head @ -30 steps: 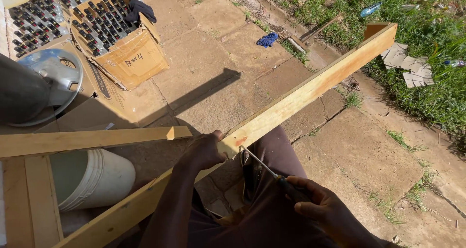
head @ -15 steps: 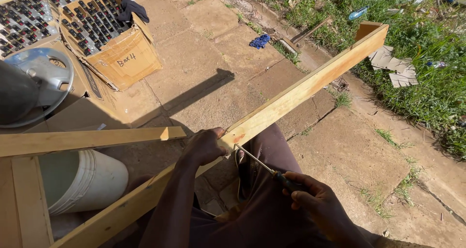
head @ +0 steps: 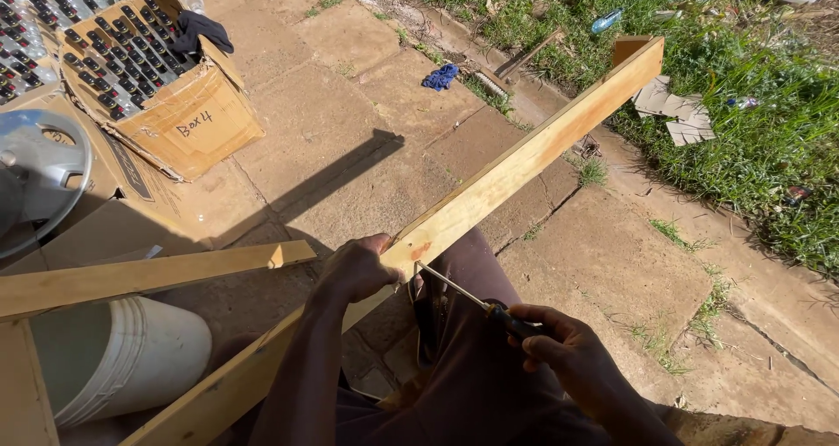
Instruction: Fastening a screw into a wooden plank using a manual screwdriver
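Cardboard box (head: 188,123) of dark bottles (head: 122,57), white bucket (head: 122,359) beside plank (head: 489,193).

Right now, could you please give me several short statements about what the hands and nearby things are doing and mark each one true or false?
1. The left hand grips the long wooden plank. True.
2. The right hand holds a hammer. False: it holds a screwdriver, tip at the plank's side.
3. A white bucket lies below the shorter plank. True.
4. The cardboard box lies on the grass. False: it sits on the paving.
5. A blue cloth lies near the grass edge. True.
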